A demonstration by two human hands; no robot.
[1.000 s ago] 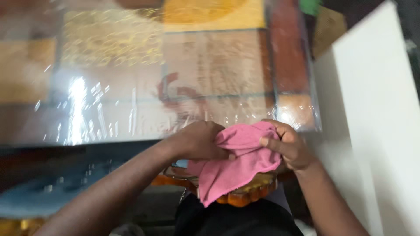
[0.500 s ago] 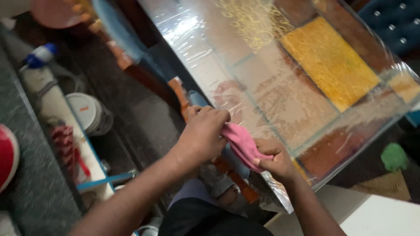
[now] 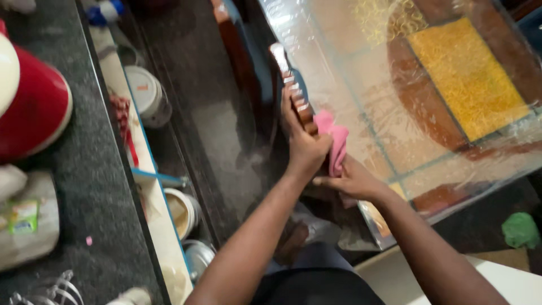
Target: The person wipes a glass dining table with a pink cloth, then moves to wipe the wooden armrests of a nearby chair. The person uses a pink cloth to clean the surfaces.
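We wipe best keeping our left hand (image 3: 305, 148) clamped on the carved wooden chair top (image 3: 293, 90) while our right hand (image 3: 350, 182) pinches the pink cloth (image 3: 333, 138) flat against the plastic-wrapped patchwork table (image 3: 429, 101) edge.

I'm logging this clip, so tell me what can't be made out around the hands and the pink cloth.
Head view only:
- Pink cloth: mostly hidden between the left hand and right hand; its full shape is unclear.
- Right hand's fingertips: covered by the cloth and the left hand.
- Table edge: motion blur hides its detail.
- Table top: plastic wrap glare obscures the pattern; cut off by the frame's top.
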